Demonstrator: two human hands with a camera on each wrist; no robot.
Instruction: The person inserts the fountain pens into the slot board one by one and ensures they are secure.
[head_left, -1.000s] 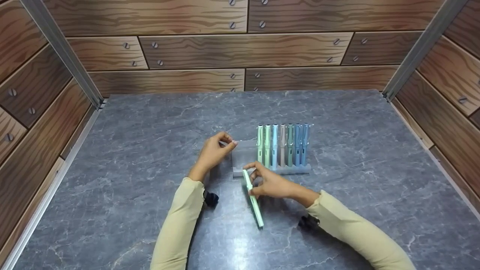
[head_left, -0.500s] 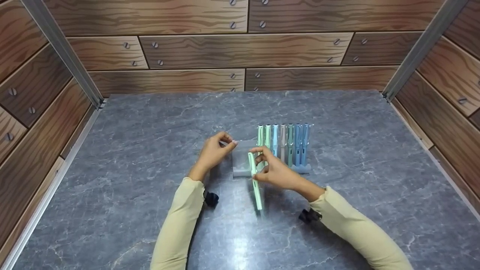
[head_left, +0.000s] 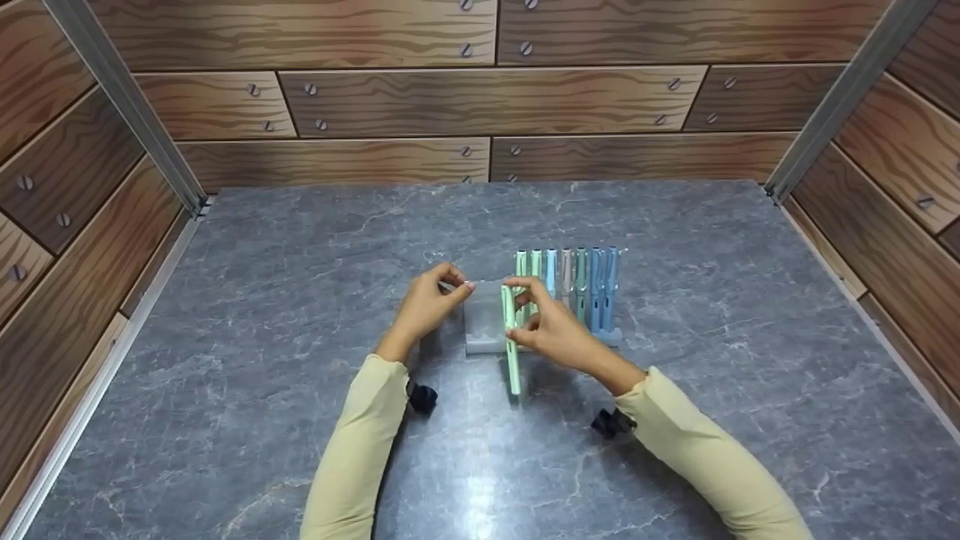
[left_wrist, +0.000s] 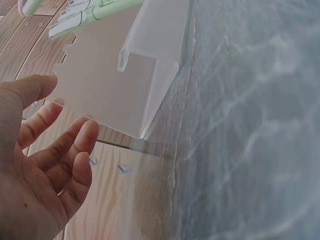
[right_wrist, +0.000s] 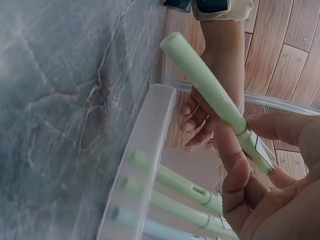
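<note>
A frosted clear pen stand (head_left: 482, 315) stands on the table, pastel pens in its right part. My left hand (head_left: 431, 306) pinches its upper left corner between thumb and index finger; in the left wrist view the thumb lies in front of the plate (left_wrist: 107, 92) and the other fingers curl loosely below. With thumb and fingertips my right hand (head_left: 553, 332) grips a light green pen (head_left: 513, 371) by its cap end. The pen tilts in front of the stand, its lower end toward me. In the right wrist view, the pen (right_wrist: 205, 85) is above the stand's front ledge (right_wrist: 145, 145).
Several pens in green, light blue, grey-brown and blue (head_left: 596, 289) stand side by side in the stand, partly hidden by my right hand. The grey marbled table (head_left: 300, 420) is bounded by wood-patterned walls (head_left: 480, 101) and metal corner posts (head_left: 127, 105).
My right hand has moved away from me with the light green pen, bringing it over the stand's front and more upright in view. The left hand has stayed at the corner.
</note>
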